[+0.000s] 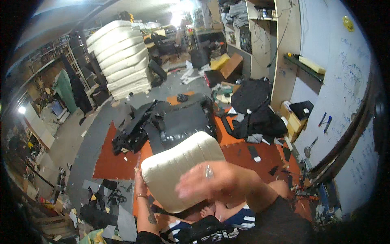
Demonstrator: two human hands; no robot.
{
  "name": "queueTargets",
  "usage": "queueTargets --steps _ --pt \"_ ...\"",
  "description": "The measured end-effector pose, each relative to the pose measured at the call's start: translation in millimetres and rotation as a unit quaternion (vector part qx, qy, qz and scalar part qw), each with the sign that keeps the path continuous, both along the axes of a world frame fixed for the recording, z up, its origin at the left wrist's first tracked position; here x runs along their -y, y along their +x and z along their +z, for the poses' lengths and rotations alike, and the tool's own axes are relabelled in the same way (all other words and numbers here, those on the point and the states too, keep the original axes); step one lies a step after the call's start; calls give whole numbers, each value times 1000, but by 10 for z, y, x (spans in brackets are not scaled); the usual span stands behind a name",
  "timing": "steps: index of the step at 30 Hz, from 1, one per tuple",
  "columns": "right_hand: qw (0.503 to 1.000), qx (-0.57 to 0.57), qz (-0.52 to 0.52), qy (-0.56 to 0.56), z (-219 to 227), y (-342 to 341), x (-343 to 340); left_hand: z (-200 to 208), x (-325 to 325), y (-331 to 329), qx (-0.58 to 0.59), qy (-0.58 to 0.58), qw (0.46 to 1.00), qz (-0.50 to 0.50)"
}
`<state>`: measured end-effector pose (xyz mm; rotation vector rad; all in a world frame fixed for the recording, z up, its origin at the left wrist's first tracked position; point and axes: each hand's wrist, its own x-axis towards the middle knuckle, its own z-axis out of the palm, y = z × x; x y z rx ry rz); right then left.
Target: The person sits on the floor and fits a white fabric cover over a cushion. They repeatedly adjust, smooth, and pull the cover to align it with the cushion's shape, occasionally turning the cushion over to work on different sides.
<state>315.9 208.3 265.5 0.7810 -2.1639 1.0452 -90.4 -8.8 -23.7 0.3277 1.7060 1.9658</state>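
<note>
A cream, padded seat cushion (180,162) with stitched channels across its far part stands tilted in front of me, over my crossed legs. At its left edge my left hand (140,185) grips the side, its fingers partly hidden behind the cushion. My right hand (213,179), a ring on one finger, hovers in front of the cushion's right half. Its fingers stretch leftward and are blurred by motion; nothing shows in them. Just beyond the cushion lies a black, shiny upholstered seat piece (185,122).
A tall stack of cream cushions (122,61) stands at the far left. Black fabric (254,101) is heaped to the right, near a wooden box (295,122). Scraps and dark offcuts (99,199) litter the floor at left. A wall shelf (304,68) juts out at right.
</note>
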Motion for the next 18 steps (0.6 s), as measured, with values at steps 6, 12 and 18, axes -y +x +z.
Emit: queueTargets --steps 6,12,18 --pt "966 -133 81 205 266 388 88 402 -139 1097 48 44 998 5" --pt "969 -88 -205 -107 -60 713 -902 -215 423 1126 -137 22 989 47" --pt "828 70 -556 27 -1067 -19 -2263 474 -288 1332 -182 31 983 -1"
